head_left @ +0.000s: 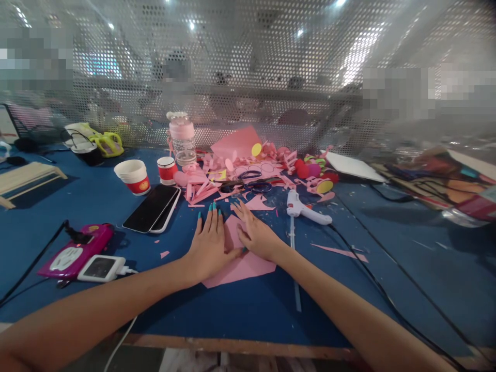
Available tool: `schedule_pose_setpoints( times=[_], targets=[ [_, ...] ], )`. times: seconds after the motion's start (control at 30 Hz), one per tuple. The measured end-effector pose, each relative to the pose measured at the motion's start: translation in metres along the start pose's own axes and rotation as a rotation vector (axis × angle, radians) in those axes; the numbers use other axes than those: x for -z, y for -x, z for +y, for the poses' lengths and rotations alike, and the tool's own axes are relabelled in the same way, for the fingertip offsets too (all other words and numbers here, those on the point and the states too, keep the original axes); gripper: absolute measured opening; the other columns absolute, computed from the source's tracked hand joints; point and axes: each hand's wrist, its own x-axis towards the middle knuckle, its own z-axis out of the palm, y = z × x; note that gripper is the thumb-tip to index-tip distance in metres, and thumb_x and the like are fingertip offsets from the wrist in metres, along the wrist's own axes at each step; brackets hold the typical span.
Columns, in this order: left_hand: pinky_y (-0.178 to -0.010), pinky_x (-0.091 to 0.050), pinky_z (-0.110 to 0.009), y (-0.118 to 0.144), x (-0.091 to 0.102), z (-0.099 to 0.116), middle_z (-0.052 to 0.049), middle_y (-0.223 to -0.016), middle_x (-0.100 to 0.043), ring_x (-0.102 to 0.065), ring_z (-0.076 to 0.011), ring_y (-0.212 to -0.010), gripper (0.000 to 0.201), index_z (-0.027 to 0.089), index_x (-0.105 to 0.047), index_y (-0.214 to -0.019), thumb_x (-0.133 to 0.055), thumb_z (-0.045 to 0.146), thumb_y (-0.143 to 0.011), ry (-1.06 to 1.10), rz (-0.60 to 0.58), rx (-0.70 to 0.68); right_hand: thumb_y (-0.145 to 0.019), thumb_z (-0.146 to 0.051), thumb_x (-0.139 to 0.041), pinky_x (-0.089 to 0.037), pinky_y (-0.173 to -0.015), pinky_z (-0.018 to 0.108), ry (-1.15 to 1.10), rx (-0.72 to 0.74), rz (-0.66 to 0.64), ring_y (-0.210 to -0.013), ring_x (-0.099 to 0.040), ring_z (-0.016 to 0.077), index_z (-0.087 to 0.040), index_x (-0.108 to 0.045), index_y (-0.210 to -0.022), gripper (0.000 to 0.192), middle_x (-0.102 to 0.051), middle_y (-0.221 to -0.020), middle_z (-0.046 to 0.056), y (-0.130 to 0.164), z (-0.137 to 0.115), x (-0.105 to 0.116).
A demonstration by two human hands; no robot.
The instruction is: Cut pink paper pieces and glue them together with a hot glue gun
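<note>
The blue worktop (pixel 186 318) carries everything; toward its back edge spreads a heap of pink pieces (pixel 197 181). The pink sheet (pixel 244 268) lies flat nearer the front edge, about midway between the side edges. It looks thin, light and soft, likely felt or foam: easy to bend or crease, probably not slippery, best taken by a bare margin or its lower right corner. The left hand (pixel 209 250) rests palm down on its left part, fingers extended and slightly apart, pinching nothing. The right hand (pixel 258 235) lies over its right side, fingers stretched loosely; no pinch shows. Right of it sits the white glue gun (pixel 308 211); a small pink scrap (pixel 165 254) lies left.
</note>
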Motion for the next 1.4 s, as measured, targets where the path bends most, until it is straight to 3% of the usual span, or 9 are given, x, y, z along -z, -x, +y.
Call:
schedule_pose_setpoints(
  times=[0.2,0.5,0.7,0.83,1.0,1.13,1.23,1.4],
  targets=[
    [-0.110,-0.014,-0.054,-0.003,0.002,-0.003,-0.025,-0.149,-0.020,-0.015,-0.0356,-0.139,0.102,-0.002,-0.026,-0.141,-0.032,0.076,-0.075,0.019,-0.004,-0.002,-0.083,-0.016,-0.035,-0.023,-0.112,0.048,0.063,0.014,-0.032,-0.136,-0.030,0.0207,-0.011,-0.007,-0.146,0.069,-0.040,-0.142,0.017,-0.002,-0.001,0.000],
    [-0.111,-0.008,-0.055,-0.007,0.009,-0.004,-0.024,-0.150,-0.010,-0.006,-0.0352,-0.140,0.106,-0.002,-0.020,-0.143,-0.036,0.077,-0.074,-0.002,-0.092,-0.001,-0.084,-0.018,-0.032,-0.020,-0.113,0.048,0.151,0.025,-0.071,-0.138,-0.023,0.0209,-0.009,-0.006,-0.146,0.068,-0.035,-0.146,0.016,-0.004,0.001,-0.001],
    [-0.110,-0.010,-0.056,-0.010,0.012,-0.007,-0.028,-0.149,-0.013,-0.009,-0.0367,-0.140,0.112,-0.005,-0.022,-0.141,-0.037,0.080,-0.070,0.012,-0.075,-0.013,-0.088,-0.025,-0.032,-0.016,-0.114,0.047,0.173,0.014,-0.083,-0.138,-0.025,0.0202,-0.010,0.001,-0.146,0.068,-0.030,-0.148,0.017,-0.005,-0.003,0.000],
    [-0.110,-0.010,-0.057,-0.011,0.011,-0.009,-0.027,-0.149,-0.012,-0.009,-0.0369,-0.140,0.112,-0.004,-0.022,-0.141,-0.035,0.081,-0.070,0.018,-0.074,-0.015,-0.089,-0.027,-0.032,-0.016,-0.114,0.048,0.155,0.020,-0.082,-0.138,-0.025,0.0212,-0.011,-0.005,-0.146,0.065,-0.033,-0.147,0.016,-0.005,-0.002,0.000],
    [-0.110,-0.009,-0.056,-0.011,0.012,-0.009,-0.025,-0.150,-0.010,-0.006,-0.0365,-0.140,0.115,-0.001,-0.014,-0.144,-0.033,0.083,-0.069,0.056,-0.078,0.005,-0.091,-0.026,-0.030,-0.030,-0.108,0.046,0.110,-0.021,0.116,-0.131,-0.036,0.0253,-0.007,-0.029,-0.136,0.049,-0.042,-0.139,0.020,-0.008,0.009,0.002],
    [-0.110,-0.010,-0.055,-0.015,0.006,-0.012,-0.025,-0.150,-0.011,-0.007,-0.0372,-0.140,0.116,0.000,-0.013,-0.144,-0.037,0.083,-0.067,0.101,-0.058,0.032,-0.088,-0.024,-0.040,-0.042,-0.093,0.046,0.198,-0.021,0.306,-0.106,-0.051,0.0281,-0.013,-0.049,-0.110,0.026,-0.057,-0.109,0.017,-0.007,0.010,0.006],
    [-0.109,-0.012,-0.057,-0.021,-0.001,-0.019,-0.026,-0.150,-0.016,-0.010,-0.0387,-0.139,0.111,0.003,-0.014,-0.144,-0.047,0.077,-0.069,0.168,0.033,0.029,-0.087,-0.028,-0.046,-0.044,-0.084,0.044,0.285,-0.043,0.275,-0.095,-0.051,0.0283,-0.016,-0.052,-0.094,0.015,-0.057,-0.096,0.013,-0.005,0.004,0.008],
    [-0.104,-0.030,-0.050,-0.029,-0.006,-0.030,-0.016,-0.140,-0.040,-0.034,-0.0331,-0.131,0.082,0.017,-0.024,-0.141,-0.066,0.044,-0.075,0.357,0.317,-0.173,-0.078,-0.023,-0.060,-0.041,-0.085,0.042,0.177,-0.113,0.153,-0.096,-0.050,0.0275,-0.018,-0.050,-0.096,0.021,-0.057,-0.096,0.010,-0.004,0.001,0.011]
  ],
)
